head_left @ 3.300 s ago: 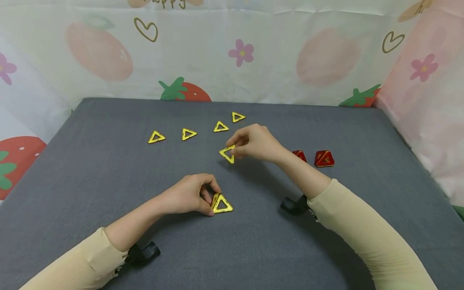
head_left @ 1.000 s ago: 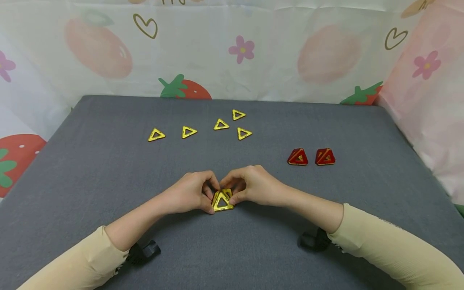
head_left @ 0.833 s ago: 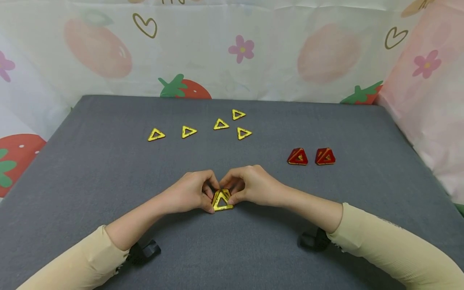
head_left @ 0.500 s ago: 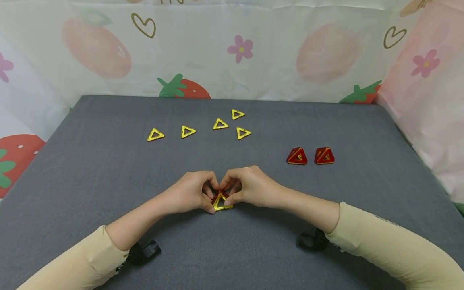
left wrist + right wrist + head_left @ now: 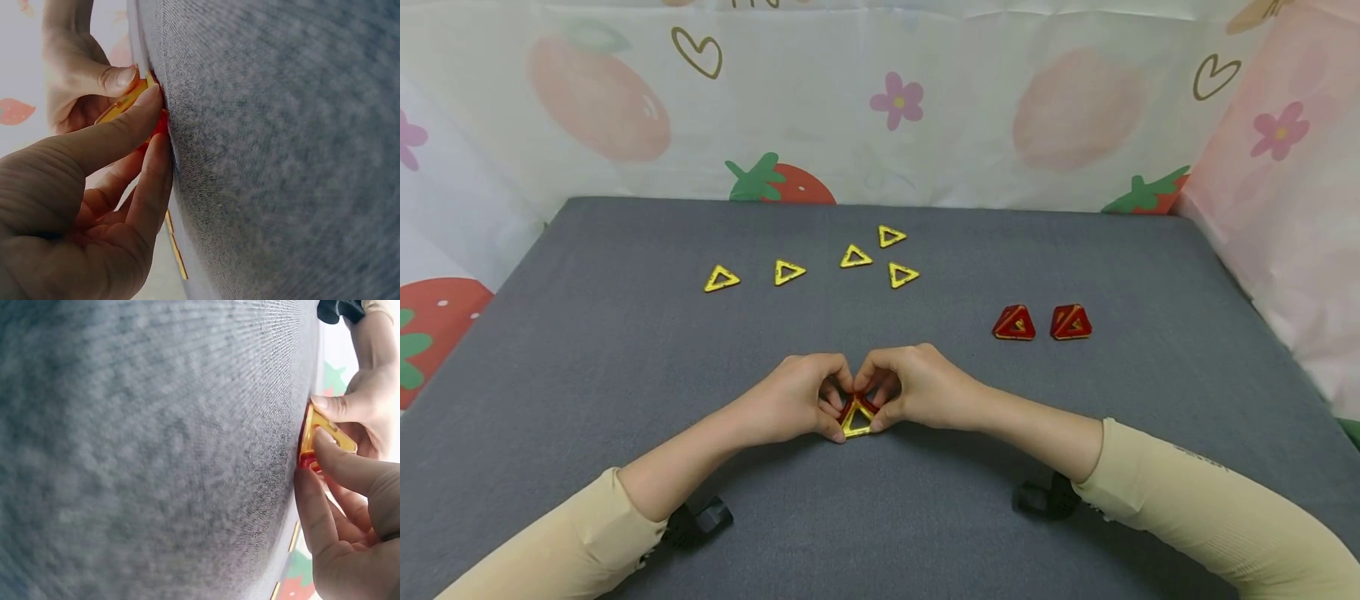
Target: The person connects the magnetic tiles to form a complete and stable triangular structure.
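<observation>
Between my hands, on the grey cloth, stands a small pyramid-like shape of magnetic triangle tiles. Its near face is a yellow frame; the side faces behind it look red. My left hand pinches its left side between thumb and fingers, and my right hand pinches the right side the same way. The index fingertips meet at its top. The left wrist view has the yellow tile tilted between both hands, with red beside it. The right wrist view also has the yellow face. Fingers hide its far side.
Several loose yellow triangle tiles lie flat farther back on the table. Two red pyramids with yellow edges, one on the left and one on the right, stand at the right. A printed curtain hangs behind the table.
My right hand has brought a yellow tile from farther back to the one at my left hand. The tiles have drawn together, and the side faces, yellow before, now look red.
</observation>
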{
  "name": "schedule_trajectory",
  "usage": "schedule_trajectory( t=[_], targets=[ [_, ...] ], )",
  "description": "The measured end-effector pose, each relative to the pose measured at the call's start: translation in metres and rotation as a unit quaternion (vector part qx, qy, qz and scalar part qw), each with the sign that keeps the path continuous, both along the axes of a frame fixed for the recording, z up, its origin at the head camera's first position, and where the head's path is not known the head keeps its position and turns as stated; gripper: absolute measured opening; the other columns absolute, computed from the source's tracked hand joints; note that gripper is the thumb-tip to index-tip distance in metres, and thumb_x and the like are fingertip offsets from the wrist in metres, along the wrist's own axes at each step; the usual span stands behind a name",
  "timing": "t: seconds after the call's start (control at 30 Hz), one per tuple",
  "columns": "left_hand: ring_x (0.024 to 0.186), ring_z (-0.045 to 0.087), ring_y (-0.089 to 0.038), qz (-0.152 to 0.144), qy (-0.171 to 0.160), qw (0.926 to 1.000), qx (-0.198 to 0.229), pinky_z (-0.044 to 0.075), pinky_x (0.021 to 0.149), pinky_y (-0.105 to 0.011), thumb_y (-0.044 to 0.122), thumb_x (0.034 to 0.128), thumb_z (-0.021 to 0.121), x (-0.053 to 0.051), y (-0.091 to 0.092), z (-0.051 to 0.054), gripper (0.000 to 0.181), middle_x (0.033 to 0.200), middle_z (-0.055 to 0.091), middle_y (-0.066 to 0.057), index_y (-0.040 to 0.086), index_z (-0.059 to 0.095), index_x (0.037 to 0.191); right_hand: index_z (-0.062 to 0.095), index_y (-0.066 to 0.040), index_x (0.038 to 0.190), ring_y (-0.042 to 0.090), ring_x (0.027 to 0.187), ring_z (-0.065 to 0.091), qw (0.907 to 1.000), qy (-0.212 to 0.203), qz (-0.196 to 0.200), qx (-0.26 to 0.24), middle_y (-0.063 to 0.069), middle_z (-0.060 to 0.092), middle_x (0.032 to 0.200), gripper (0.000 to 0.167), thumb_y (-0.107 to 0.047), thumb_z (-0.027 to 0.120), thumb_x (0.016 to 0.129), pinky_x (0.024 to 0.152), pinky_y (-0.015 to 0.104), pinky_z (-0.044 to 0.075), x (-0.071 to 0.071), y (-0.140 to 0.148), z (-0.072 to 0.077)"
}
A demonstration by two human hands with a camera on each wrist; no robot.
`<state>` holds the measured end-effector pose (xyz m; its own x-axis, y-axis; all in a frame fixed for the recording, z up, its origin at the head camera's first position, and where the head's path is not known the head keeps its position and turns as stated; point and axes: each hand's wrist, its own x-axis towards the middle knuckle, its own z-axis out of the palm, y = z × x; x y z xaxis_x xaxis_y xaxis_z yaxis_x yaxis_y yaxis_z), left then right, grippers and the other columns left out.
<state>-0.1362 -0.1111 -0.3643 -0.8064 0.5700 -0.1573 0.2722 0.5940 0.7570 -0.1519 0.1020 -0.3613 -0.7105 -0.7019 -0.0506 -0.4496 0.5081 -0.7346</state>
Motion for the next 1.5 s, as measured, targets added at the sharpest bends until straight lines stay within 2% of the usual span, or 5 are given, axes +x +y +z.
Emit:
schedule_trajectory(
  t=[0.3, 0.6, 1.03, 1.27, 1.5],
  targets=[
    [0.075, 0.067, -0.007, 0.003, 0.007, 1.0000, -0.005, 0.057, 0.066, -0.020, 0.003, 0.0653, 0.090, 0.000, 0.000, 0.001, 0.043, 0.086, 0.069, -0.007, 0.006, 0.063, 0.098, 0.069, -0.013, 0.105, 0.005, 0.083, 0.069, 1.0000, 0.006, 0.006, 0.002, 0.002, 0.075, 0.096, 0.038, -0.014, 0.087, 0.072, 0.072, 0.016, 0.055, 0.000, 0.001, 0.000],
    [0.075, 0.065, -0.007, 0.005, 0.018, 0.9998, -0.011, 0.055, 0.066, -0.020, 0.006, 0.0651, 0.090, -0.001, 0.000, 0.000, 0.043, 0.085, 0.069, -0.005, 0.008, 0.063, 0.098, 0.068, -0.015, 0.106, 0.005, 0.084, 0.068, 1.0000, -0.005, -0.001, 0.005, 0.001, 0.075, 0.098, 0.039, -0.015, 0.088, 0.072, 0.072, 0.016, 0.055, -0.001, 0.001, -0.002],
    [0.076, 0.066, -0.008, 0.014, -0.004, 0.9997, -0.017, 0.056, 0.068, -0.021, 0.006, 0.0668, 0.090, 0.000, 0.000, 0.001, 0.044, 0.088, 0.068, -0.005, 0.008, 0.063, 0.101, 0.068, -0.017, 0.110, 0.005, 0.087, 0.069, 0.9997, -0.024, 0.003, 0.007, 0.000, 0.074, 0.106, 0.041, -0.020, 0.087, 0.074, 0.073, 0.017, 0.056, -0.003, 0.004, 0.003],
    [0.078, 0.067, -0.008, 0.010, -0.010, 0.9998, -0.016, 0.057, 0.069, -0.021, 0.005, 0.0678, 0.089, -0.001, 0.000, 0.000, 0.042, 0.091, 0.068, -0.007, 0.006, 0.063, 0.101, 0.068, -0.014, 0.112, 0.006, 0.089, 0.069, 0.9995, -0.024, -0.021, 0.007, 0.002, 0.073, 0.111, 0.035, -0.023, 0.082, 0.081, 0.073, 0.021, 0.056, -0.012, 0.007, 0.008],
    [0.077, 0.066, -0.006, 0.003, -0.001, 0.9999, -0.012, 0.056, 0.068, -0.022, 0.006, 0.0682, 0.089, 0.000, -0.001, 0.001, 0.042, 0.092, 0.068, -0.007, 0.007, 0.063, 0.101, 0.068, -0.012, 0.113, 0.010, 0.090, 0.071, 0.9973, -0.023, -0.067, -0.018, 0.005, 0.072, 0.113, 0.032, -0.022, 0.079, 0.085, 0.072, 0.025, 0.057, -0.026, 0.007, 0.015]
  ],
)
